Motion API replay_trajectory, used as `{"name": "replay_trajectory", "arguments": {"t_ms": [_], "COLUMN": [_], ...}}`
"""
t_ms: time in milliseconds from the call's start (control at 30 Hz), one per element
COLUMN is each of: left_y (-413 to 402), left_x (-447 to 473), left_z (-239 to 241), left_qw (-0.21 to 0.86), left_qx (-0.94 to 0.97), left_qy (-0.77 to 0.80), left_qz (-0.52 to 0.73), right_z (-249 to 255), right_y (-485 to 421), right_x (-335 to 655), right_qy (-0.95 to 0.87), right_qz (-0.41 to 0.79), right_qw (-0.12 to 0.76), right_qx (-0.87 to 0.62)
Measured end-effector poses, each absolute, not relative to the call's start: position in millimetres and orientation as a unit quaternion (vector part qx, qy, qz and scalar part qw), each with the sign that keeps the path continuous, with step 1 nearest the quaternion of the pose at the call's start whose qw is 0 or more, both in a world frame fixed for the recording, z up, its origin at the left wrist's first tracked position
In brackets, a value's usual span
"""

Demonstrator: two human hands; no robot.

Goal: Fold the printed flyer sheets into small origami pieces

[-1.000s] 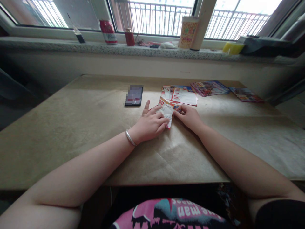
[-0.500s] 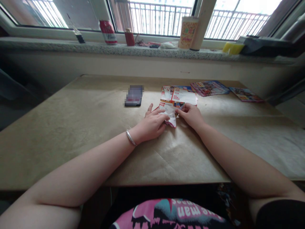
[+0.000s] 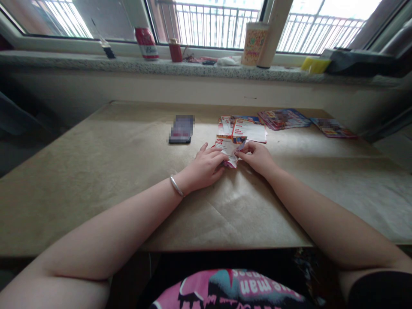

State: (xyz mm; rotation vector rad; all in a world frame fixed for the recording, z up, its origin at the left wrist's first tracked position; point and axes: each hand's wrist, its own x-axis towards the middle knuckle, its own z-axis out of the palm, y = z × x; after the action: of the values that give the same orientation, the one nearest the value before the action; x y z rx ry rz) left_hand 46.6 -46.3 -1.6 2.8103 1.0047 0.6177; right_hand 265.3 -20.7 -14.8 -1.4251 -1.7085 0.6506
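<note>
A printed paper leaflet [image 3: 228, 145], white with red and dark print, lies creased on the table in front of me. My left hand [image 3: 210, 165] rests flat on its left and near side, fingers stretched out and a silver bangle at the wrist. At the leaflet's right edge, my right hand [image 3: 255, 158] pinches the paper between thumb and forefinger, and that side is bent upward. Just beyond it lie more printed sheets [image 3: 249, 130], partly overlapping. My left fingers hide part of the leaflet's near edge.
A phone [image 3: 181, 129] lies left of the leaflet. Toward the back right are a stack of colourful booklets [image 3: 283, 119] and another booklet [image 3: 333, 128]. The windowsill [image 3: 199, 71] holds a drink can [image 3: 146, 43], a red bottle [image 3: 175, 50] and a patterned cup [image 3: 254, 45].
The leaflet's right side has been drawn slightly left and folded over more, with its near corner pulled in. My right hand has shifted a little left with it; my left hand stays in place.
</note>
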Motion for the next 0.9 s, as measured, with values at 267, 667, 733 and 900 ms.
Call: {"name": "replay_trajectory", "arguments": {"t_ms": [267, 667, 733, 900], "left_y": [-41, -33, -35, -38], "left_x": [44, 40, 40, 40], "left_z": [-13, -16, -14, -10], "left_qw": [0.035, -0.066, -0.066, -0.061], "left_qx": [0.899, 0.903, 0.9, 0.903], "left_qy": [0.299, 0.313, 0.324, 0.344], "left_qz": [0.318, 0.288, 0.286, 0.248], "right_z": [-17, -15, -14, -14], "right_y": [-23, -29, -30, -28], "right_x": [267, 265, 265, 267], "right_qy": [-0.689, -0.756, -0.763, -0.754], "right_qz": [0.271, 0.246, 0.227, 0.209], "right_qw": [0.422, 0.346, 0.343, 0.351], "right_qx": [-0.522, -0.497, -0.498, -0.514]}}
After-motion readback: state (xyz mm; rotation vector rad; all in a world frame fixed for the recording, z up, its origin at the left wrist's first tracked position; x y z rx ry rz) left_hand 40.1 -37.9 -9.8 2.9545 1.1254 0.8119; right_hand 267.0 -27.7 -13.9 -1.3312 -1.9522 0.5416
